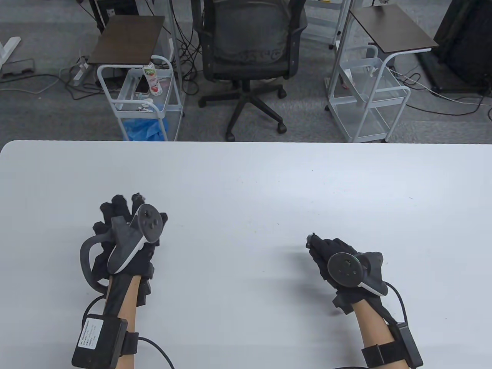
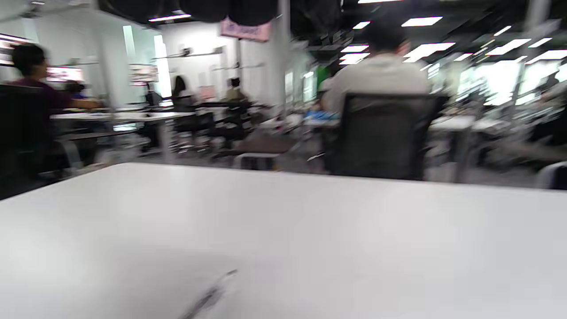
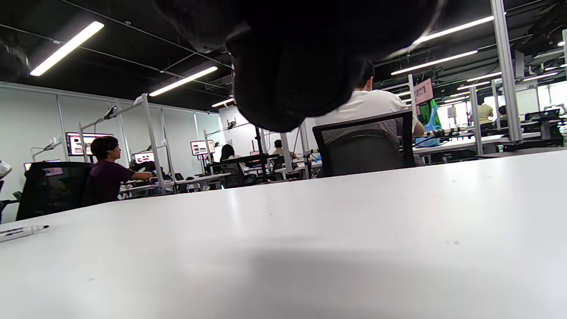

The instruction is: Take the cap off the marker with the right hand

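Note:
My left hand (image 1: 127,226) hovers over the table's left part with its fingers curled under the tracker. The marker does not show in the table view. In the right wrist view a white marker (image 3: 22,231) shows low over the table at the far left, its dark tip bare and pointing right. In the blurred left wrist view a grey streak (image 2: 208,297) shows on the table below the hand. My right hand (image 1: 326,253) is to the right, its fingers bunched to a point around a small dark piece (image 1: 309,240) that looks like the marker cap.
The white table (image 1: 246,184) runs across the view. Beyond its far edge stand an office chair (image 1: 246,50) and two white carts (image 1: 142,96) (image 1: 369,100). People sit at desks in the background.

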The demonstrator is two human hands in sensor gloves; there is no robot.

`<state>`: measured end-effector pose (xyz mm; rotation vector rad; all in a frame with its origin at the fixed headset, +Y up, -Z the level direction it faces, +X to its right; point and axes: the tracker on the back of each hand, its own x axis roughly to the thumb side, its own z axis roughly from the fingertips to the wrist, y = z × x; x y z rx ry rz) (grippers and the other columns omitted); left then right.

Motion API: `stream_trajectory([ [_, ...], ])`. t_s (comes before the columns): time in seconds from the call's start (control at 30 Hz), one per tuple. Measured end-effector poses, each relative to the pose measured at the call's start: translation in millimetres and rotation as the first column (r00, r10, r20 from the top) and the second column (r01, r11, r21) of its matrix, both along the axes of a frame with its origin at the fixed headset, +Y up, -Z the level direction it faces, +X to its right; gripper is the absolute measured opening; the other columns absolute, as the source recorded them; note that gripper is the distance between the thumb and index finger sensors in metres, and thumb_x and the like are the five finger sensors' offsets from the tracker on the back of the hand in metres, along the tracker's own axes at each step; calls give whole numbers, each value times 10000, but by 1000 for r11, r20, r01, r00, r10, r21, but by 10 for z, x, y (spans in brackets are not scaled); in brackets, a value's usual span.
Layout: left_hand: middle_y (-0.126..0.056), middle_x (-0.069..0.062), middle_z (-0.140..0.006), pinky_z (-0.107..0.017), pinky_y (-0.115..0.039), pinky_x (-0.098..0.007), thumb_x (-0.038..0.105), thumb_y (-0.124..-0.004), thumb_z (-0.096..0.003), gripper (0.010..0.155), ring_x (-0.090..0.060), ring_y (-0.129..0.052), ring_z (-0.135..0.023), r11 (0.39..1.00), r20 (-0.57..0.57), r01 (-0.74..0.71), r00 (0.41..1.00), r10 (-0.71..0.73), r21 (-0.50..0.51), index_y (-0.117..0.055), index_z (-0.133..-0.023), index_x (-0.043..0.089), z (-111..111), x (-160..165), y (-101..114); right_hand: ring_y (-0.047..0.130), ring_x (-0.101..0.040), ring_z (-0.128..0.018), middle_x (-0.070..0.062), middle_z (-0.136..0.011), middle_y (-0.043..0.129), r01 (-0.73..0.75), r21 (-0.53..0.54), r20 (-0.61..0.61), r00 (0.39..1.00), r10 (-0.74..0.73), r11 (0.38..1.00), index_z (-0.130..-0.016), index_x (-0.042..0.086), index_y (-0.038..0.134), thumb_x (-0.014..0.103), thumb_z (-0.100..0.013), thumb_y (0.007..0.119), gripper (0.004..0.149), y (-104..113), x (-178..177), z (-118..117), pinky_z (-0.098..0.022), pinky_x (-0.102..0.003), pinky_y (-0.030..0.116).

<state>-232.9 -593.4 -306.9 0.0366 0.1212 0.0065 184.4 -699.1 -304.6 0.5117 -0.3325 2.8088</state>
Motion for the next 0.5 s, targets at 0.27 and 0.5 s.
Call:
stream_trajectory([
  [0.27,-102,-48,-1314,-890,-259,-632,727,-421,-487,825,-363,-104,-1200,997,257,-79,963,82,-24,-213,-1218,406,158,307,-682,897,-206,-619,-30,-803,936,-60,21,92,994,57,998,-970,178,799,372,-538,699,484,-3,31,13,-454,-306,798],
  [0.5,-63,-40,-1304,-890,-232,-629,744,-387,-470,831,-346,-62,-1190,987,309,95,950,-52,-128,-173,-1204,420,198,433,-1185,875,-234,-662,-60,-852,901,-145,-65,154,976,153,987,-992,139,780,306,-552,679,482,-28,-38,-67,-486,-331,784],
])
